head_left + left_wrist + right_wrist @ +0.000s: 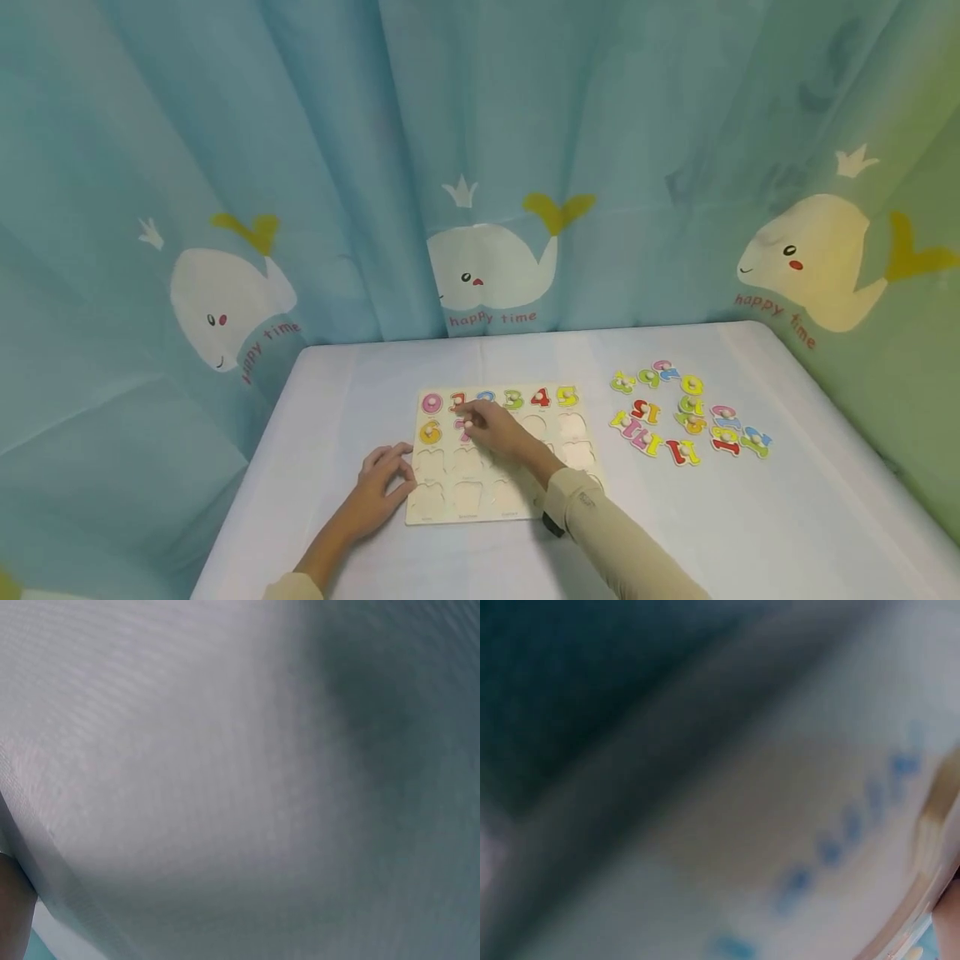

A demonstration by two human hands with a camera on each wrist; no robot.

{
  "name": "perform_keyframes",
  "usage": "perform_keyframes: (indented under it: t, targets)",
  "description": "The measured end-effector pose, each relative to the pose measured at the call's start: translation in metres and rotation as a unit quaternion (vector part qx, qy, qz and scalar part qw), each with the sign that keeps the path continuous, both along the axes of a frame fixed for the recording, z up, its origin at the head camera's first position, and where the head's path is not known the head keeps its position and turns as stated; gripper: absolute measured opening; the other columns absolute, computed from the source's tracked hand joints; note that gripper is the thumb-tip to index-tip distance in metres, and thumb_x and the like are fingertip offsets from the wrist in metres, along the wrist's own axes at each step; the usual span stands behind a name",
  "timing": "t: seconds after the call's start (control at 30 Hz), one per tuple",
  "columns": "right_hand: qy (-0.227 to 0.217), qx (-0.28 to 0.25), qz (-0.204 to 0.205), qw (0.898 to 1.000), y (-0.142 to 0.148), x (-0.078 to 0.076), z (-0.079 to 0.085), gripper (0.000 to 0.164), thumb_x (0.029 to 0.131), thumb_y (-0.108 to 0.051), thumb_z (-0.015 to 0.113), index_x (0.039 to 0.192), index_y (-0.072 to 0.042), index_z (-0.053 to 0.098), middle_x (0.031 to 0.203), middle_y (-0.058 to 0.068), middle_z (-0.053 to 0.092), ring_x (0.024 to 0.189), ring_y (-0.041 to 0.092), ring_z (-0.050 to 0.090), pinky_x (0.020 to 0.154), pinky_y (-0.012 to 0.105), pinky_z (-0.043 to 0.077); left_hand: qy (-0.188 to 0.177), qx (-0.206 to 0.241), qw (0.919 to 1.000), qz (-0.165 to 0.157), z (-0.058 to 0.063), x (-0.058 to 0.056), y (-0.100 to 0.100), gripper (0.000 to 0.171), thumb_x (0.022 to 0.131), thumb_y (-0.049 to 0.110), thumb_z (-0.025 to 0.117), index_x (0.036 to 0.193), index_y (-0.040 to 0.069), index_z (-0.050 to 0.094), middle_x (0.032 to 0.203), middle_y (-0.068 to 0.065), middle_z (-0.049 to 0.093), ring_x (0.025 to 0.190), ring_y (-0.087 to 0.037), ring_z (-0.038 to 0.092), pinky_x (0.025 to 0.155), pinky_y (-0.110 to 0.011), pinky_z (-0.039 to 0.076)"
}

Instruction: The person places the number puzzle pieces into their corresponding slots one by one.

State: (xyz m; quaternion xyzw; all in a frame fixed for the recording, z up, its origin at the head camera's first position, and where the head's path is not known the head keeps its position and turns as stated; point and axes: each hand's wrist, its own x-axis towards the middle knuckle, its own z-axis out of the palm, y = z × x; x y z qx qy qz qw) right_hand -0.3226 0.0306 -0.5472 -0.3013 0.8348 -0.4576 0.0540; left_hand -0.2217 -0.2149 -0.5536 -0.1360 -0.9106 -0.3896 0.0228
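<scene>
A wooden number puzzle board (pixel 427 525) lies flat on the table, with 0 to 5 along its top row. The pink 7 piece (pixel 462 432) sits beside the orange 6 (pixel 430 432) in the second row. My right hand (pixel 498 429) reaches across the board and appears to pinch the 7's knob, its fingers partly covering the 2 (pixel 486 396). At the board's left edge, my left hand (pixel 381 492) rests with bent fingers and fingertips touching the rim. Both wrist views are mostly blurred fabric or board surface; neither shows the fingertips clearly.
Several loose number pieces with knobs lie right of the board, including a red 15 (pixel 643 411) and an 11 (pixel 683 452). The white table (pixel 360 375) backs onto a blue curtain (pixel 337 167) with whale prints. Bare recesses fill the board's lower rows.
</scene>
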Motion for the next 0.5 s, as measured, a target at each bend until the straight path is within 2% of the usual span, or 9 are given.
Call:
perform_keyframes:
  t: [0.27, 0.5]
  targets:
    - [-0.012, 0.011, 0.009, 1.0, -0.0026, 0.0037, 0.003, 0.031, 0.09, -0.001, 0.058, 0.121, -0.002, 0.059, 0.093, 0.003, 0.058, 0.084, 0.012, 0.048, 0.075, 0.024, 0.045, -0.017, 0.009, 0.9998, -0.002, 0.0, 0.0059, -0.0024, 0.012, 0.086, 0.015, 0.066, 0.084, 0.021, 0.056, 0.136, -0.011, 0.048, 0.131, -0.043, 0.023, 0.101, -0.068, 0.016]
    - [-0.004, 0.023, -0.009, 1.0, -0.0015, 0.0003, 0.0063, 0.03, 0.091, -0.003, 0.059, 0.121, -0.003, 0.058, 0.093, 0.001, 0.056, 0.084, 0.011, 0.048, 0.074, 0.024, 0.045, -0.008, 0.012, 0.9999, -0.009, 0.0035, -0.0014, -0.0011, 0.015, 0.086, 0.012, 0.066, 0.084, 0.022, 0.055, 0.135, -0.009, 0.048, 0.131, -0.04, 0.023, 0.101, -0.068, 0.015]
